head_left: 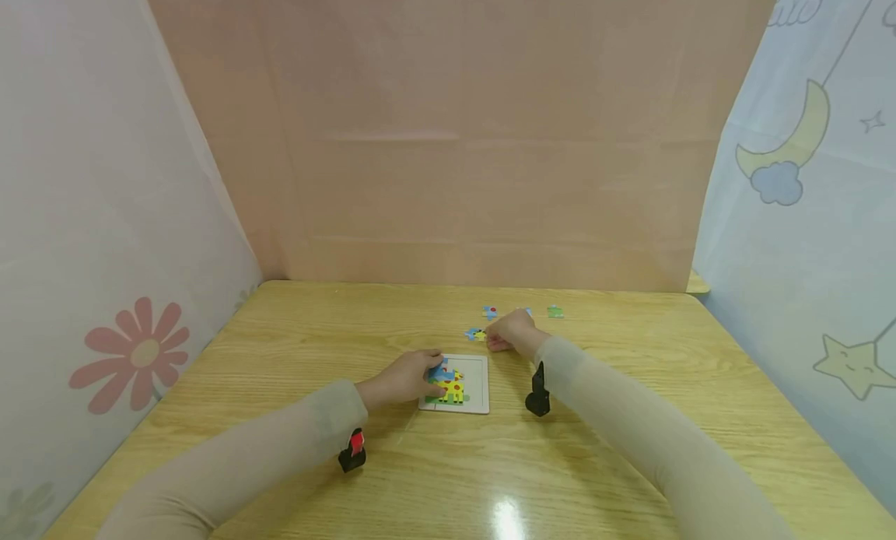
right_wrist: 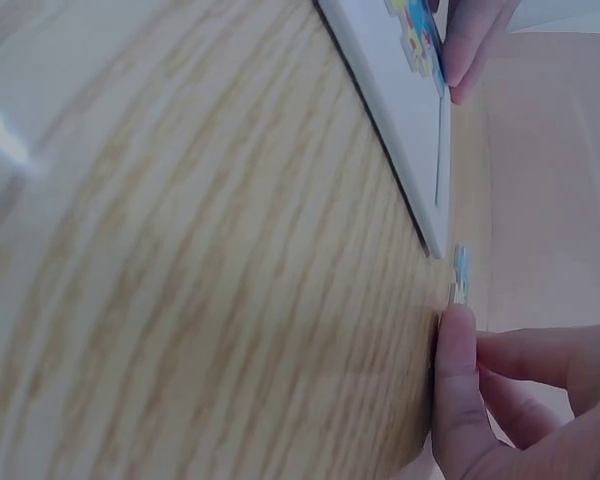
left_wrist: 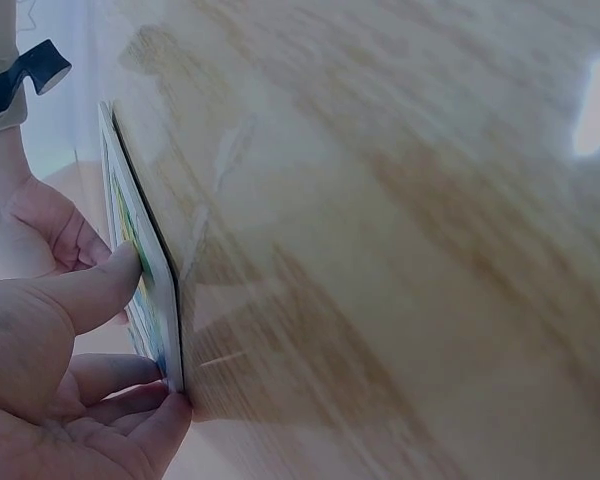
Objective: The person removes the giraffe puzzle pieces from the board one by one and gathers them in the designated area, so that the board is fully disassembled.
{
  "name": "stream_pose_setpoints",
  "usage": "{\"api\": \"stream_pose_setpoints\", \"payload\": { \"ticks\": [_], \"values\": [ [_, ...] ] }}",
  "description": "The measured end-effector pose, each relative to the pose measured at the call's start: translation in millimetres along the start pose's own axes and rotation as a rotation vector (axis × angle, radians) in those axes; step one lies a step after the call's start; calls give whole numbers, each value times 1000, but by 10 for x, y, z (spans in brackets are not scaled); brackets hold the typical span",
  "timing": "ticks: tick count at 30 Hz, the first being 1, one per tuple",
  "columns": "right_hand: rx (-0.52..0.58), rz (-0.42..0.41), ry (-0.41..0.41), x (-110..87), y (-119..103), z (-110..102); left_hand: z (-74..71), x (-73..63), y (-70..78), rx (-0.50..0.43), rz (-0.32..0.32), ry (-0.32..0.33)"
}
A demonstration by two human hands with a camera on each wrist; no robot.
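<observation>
A square white-framed puzzle board (head_left: 477,380) lies flat on the table, its left part filled with pieces showing a yellow giraffe with red spots (head_left: 448,390). My left hand (head_left: 406,378) holds the board at its left side. The left wrist view shows the thumb (left_wrist: 115,280) over the top face and the other fingers at the edge. Beyond the board's upper right corner, my right hand (head_left: 514,331) has its fingers at a small blue and yellow puzzle piece (head_left: 474,334). In the right wrist view the thumb (right_wrist: 457,345) meets the piece's near end, and the fingertips are partly hidden.
Farther back lie more loose pieces: a blue one with red (head_left: 489,312), a blue one (head_left: 528,312) partly behind the right hand, and a green one (head_left: 556,311). A wooden table (head_left: 336,322) carries everything. Hanging cloths (head_left: 455,174) enclose its back and sides.
</observation>
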State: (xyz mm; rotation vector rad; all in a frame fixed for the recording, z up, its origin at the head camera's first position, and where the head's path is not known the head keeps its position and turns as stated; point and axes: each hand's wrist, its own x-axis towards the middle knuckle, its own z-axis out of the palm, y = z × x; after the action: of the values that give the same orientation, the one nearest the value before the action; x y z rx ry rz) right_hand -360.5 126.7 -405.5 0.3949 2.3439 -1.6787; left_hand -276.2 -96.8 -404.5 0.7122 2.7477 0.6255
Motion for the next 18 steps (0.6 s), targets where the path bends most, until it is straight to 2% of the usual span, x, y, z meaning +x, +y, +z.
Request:
{"api": "stream_pose_setpoints", "payload": {
  "ticks": [3, 8, 11, 15, 18],
  "values": [
    [3, -22, -19, -39, -10, -16, 1, -2, -3, -17, 4, 4],
    [-54, -121, -84, -169, -27, 2, -10, 2, -19, -41, 8, -1],
    [-132, -178, -151, -272, -23, 49, -18, 14, -29, -30, 12, -9],
    [-266, -211, -241, -390, 7, 130, -18, 30, -27, -20, -12, -29],
    [-335, -219, -272, -467, 22, 190, -8, 27, -12, -12, -33, -36]
  ]
}}
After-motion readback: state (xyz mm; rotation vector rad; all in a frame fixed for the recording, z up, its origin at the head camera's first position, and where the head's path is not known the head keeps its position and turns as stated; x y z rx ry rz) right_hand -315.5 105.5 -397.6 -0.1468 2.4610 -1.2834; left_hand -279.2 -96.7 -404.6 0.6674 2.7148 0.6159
